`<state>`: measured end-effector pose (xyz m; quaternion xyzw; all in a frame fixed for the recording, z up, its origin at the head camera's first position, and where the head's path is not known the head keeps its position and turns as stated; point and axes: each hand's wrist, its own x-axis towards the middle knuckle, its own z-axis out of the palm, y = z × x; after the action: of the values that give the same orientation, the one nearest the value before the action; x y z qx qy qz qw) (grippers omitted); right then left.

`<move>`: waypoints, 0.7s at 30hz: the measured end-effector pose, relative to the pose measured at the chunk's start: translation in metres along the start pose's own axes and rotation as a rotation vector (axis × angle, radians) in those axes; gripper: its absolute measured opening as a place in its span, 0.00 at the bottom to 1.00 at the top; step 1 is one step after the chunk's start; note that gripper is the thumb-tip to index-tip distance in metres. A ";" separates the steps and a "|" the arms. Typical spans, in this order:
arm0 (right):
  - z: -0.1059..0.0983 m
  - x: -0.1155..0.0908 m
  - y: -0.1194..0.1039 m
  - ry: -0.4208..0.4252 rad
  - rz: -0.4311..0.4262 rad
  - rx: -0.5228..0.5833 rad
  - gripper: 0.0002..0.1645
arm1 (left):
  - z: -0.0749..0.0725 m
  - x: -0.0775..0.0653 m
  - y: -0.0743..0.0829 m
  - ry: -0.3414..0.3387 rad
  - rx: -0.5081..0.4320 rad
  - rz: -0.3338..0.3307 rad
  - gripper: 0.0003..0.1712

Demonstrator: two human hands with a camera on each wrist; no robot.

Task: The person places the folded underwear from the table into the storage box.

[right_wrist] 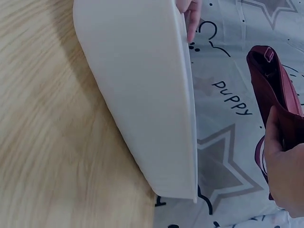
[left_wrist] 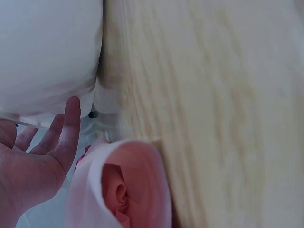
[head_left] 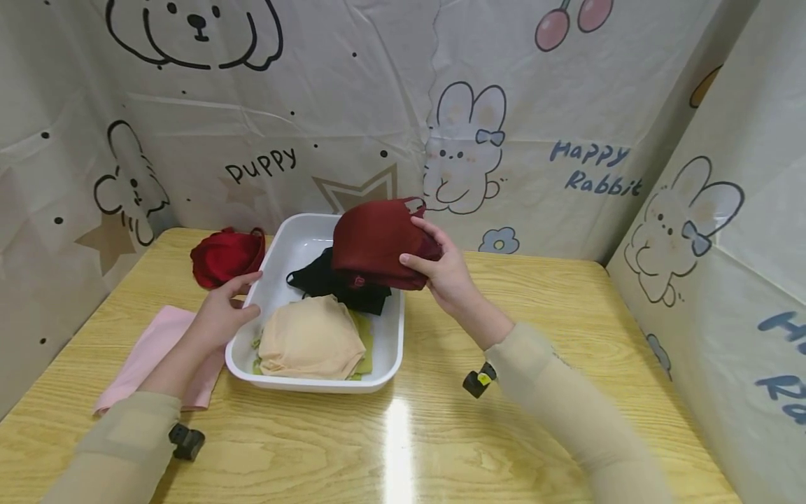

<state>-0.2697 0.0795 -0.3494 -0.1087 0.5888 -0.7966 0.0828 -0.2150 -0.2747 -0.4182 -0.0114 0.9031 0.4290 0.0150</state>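
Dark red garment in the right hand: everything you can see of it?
The dark red garment looks like smooth, soft cloth, rounded and folded, its layers parted at one side, with a small buckle-like fitting at one end. The right hand grips one edge, holding it above the white tray, clear of its rim.

From the head we look forward and down on the whole tray (head_left: 315, 385); nearer, left and right wrist views share it, upper left and upper centre.

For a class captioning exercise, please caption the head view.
Right hand holds maroon cloth over a white tray, left hand at the tray's edge.
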 end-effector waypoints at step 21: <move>0.023 0.025 0.043 0.017 0.119 0.025 0.39 | 0.000 -0.001 0.000 0.004 0.006 0.021 0.36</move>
<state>-0.2874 0.0390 -0.3823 -0.0659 0.5848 -0.7985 0.1263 -0.2145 -0.2745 -0.4181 -0.0026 0.9045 0.4263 0.0086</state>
